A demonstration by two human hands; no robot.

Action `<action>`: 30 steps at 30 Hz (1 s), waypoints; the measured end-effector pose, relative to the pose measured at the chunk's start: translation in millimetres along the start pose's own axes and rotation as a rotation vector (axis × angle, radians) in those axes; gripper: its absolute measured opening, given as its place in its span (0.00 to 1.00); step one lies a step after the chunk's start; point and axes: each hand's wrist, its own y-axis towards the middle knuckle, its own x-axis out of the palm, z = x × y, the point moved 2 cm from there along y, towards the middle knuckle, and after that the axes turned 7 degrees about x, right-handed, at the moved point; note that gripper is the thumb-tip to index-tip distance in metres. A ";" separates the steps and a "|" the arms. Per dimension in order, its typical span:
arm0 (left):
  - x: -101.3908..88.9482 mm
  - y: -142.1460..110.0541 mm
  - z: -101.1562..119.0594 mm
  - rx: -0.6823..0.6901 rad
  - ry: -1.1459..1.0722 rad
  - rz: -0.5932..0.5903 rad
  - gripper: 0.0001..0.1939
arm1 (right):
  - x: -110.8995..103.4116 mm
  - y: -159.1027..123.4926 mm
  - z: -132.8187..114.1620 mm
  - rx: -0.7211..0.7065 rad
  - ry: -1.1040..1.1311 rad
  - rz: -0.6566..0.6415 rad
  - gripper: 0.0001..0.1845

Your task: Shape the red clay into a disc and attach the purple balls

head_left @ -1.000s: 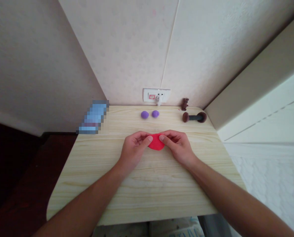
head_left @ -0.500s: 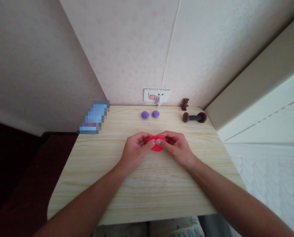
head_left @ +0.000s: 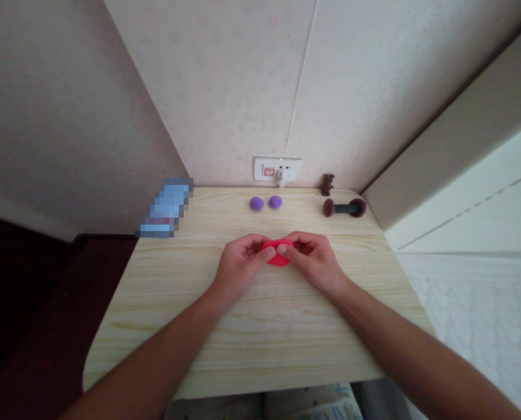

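A flattened red piece of what looks like modelling clay (head_left: 279, 259) is pinched between both hands above the middle of the table. My left hand (head_left: 241, 259) grips its left side, thumb on top and fingers behind. On the right side, my right hand (head_left: 315, 259) holds it the same way, its thumb close to the other thumb. The fingertips behind the piece are partly hidden. Beyond the hands lie two purple lumps, a left one (head_left: 256, 203) and a right one (head_left: 275, 202), side by side and apart.
Pale wooden table (head_left: 260, 344) under my arms. A dark dumbbell-shaped object (head_left: 344, 208) lies at back right, with a small brown animal figure (head_left: 327, 184) behind it. A blurred-out blue flat object (head_left: 166, 207) is at back left. A wall socket (head_left: 278, 170) holds a white plug.
My thumbs have drawn slightly apart on the red piece, the right one shifting a little to the right. Both hands keep their hold, and the other objects stay put.
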 end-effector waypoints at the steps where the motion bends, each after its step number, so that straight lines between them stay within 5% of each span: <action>1: 0.2 0.2 0.3 0.001 0.000 -0.005 0.12 | 0.0 0.1 -0.1 -0.001 -0.007 -0.002 0.16; 30: 2.9 -0.5 1.6 0.025 0.034 0.014 0.14 | -1.0 2.1 3.8 -0.010 -0.020 0.037 0.15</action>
